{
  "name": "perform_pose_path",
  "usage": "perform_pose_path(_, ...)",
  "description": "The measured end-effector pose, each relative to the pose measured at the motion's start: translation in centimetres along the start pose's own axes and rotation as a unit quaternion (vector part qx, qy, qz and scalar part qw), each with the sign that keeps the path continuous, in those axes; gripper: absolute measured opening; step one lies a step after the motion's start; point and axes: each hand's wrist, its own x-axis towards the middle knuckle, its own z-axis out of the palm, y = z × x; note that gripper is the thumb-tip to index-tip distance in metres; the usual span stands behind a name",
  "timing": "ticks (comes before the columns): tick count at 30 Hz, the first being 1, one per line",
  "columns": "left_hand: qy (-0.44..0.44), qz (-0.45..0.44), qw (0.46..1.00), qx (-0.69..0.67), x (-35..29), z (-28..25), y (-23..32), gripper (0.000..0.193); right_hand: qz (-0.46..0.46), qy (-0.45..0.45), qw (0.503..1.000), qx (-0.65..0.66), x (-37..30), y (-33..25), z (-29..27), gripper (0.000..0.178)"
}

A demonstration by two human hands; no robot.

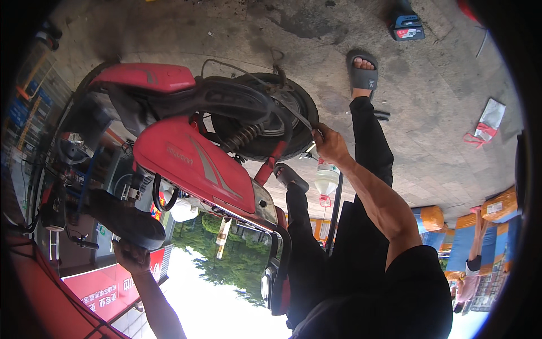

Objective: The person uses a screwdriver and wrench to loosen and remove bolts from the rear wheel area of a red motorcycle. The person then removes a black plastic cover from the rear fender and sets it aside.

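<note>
A red electric scooter (192,164) with a black seat (124,217) and a rear wheel (309,110) fills the left and middle. My left hand (134,258) is at the end of the seat, its fingers closed against the padding and partly hidden. My right hand (331,146) is beside the tyre, thumb and fingers pinched on the end of a thin flat metal bar (299,117). That bar runs toward the wheel's hub; whether it is loose or part of the scooter I cannot tell. A spring shock absorber (244,137) shows near the wheel.
My feet are in grey sandals (362,70) around the wheel. A clear plastic bottle (327,183) is near my right forearm. On the stained pavement are a blue-and-black battery tool (407,28) and a white-and-red packet (490,120). Wrapped bundles (499,204) and another person (467,285) are at right.
</note>
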Motion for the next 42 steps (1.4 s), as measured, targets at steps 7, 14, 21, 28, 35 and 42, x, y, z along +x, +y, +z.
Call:
perform_pose_path(7,0.098,0.003,0.995,0.002,-0.1,-0.1,0.0,0.043,-0.010,0.014,1.000,-0.008,-2.4,-4.2,1.7,0.032)
perform_pose_path(14,0.111,-0.015,0.994,-0.016,0.1,-0.2,0.2,0.042,0.007,-0.016,1.000,-0.015,-2.8,-4.7,1.7,0.035)
perform_pose_path(21,0.093,-0.017,0.996,-0.003,0.2,-0.3,0.4,0.045,0.005,0.047,0.998,-0.041,-4.5,-1.0,-1.4,0.033)
perform_pose_path(28,0.116,-0.014,0.993,-0.005,0.1,0.1,0.5,0.045,-0.105,0.073,0.974,-0.186,0.0,3.1,-4.2,0.038)
perform_pose_path(35,0.110,-0.014,0.994,0.010,0.2,-0.1,0.7,0.045,-0.193,0.116,0.938,-0.262,3.3,5.0,-2.8,0.042)
perform_pose_path(42,0.127,-0.014,0.992,-0.011,0.1,0.8,0.6,0.046,-0.182,0.017,0.941,-0.285,6.3,6.8,-2.9,0.054)
